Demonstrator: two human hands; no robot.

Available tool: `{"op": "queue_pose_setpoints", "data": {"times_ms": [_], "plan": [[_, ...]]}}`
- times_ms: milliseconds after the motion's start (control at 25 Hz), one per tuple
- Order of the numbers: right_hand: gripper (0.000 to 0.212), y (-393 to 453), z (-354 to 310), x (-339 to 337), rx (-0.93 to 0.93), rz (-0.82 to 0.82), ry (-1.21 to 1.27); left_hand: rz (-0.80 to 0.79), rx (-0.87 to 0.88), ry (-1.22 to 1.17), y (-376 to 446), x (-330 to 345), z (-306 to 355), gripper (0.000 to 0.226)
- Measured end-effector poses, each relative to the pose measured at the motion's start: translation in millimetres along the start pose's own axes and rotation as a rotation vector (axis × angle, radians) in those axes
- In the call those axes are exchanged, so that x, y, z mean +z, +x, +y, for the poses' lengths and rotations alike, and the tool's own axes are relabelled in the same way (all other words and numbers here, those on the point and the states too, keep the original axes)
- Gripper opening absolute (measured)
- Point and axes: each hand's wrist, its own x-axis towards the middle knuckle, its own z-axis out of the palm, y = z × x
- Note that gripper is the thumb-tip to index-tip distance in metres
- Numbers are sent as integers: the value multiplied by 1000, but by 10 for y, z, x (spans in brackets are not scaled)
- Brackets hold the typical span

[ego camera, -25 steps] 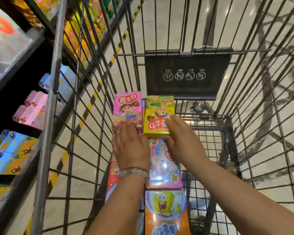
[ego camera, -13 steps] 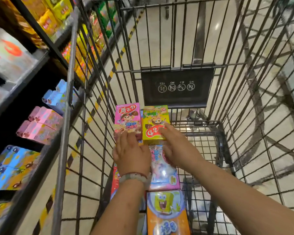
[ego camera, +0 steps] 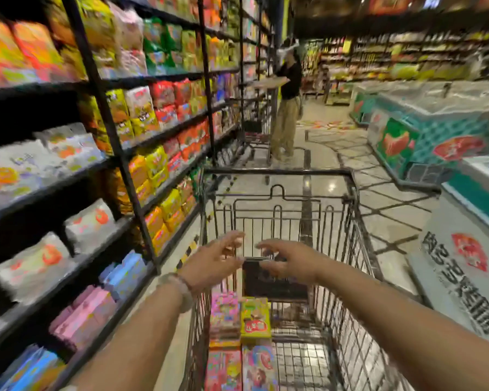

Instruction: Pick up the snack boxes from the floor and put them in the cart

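Both hands hover empty above the cart [ego camera: 359, 249], roughly at the centre of the view. The left hand [ego camera: 209, 263] has its fingers spread and loosely extended towards one o'clock; the right hand [ego camera: 288, 259] mirrors it, fingers spread and pointing towards eleven o'clock, holding nothing. Neither touches a box or the wire.

The snack boxes lie flat on the cart floor at six o'clock from the hands: a pink box [ego camera: 224, 314] beside a yellow box [ego camera: 255, 320], edges touching, with two more colourful boxes [ego camera: 243, 368] just nearer the person. They sit along the left half of the basket, close to the shelf [ego camera: 68, 179] side at nine o'clock.

Judging from this, at least four boxes are already placed. No snack box shows on the visible floor near the cart, though the ground close to the person is hidden by the arms and basket, so whether any remain cannot be told. At twelve o'clock another person [ego camera: 288, 100] stands with a second cart, and freezers [ego camera: 424, 122] run at two o'clock
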Motion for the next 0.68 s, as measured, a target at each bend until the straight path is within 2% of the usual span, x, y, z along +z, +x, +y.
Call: {"op": "queue_pose_setpoints", "data": {"times_ms": [200, 320, 440, 520, 680], "plan": [[50, -357, -901, -1065, -55, 136, 38, 24, 128, 91, -409, -1276, 878, 36], [48, -523, -1316, -1387, -124, 207, 27, 50, 162, 155, -776, -1759, 1274, 46], [45, -713, -1643, -1535, -196, 237, 60, 146, 165, 235, -1248, -2057, 1594, 61], [45, -897, -1874, -1588, -273, 217, -11, 193, 145, 290, -1651, -2174, 1758, 72], [46, -1283, -2252, -1554, -426, 160, -106, 312, 7, 370, -2592, -2135, 2060, 72]]}}
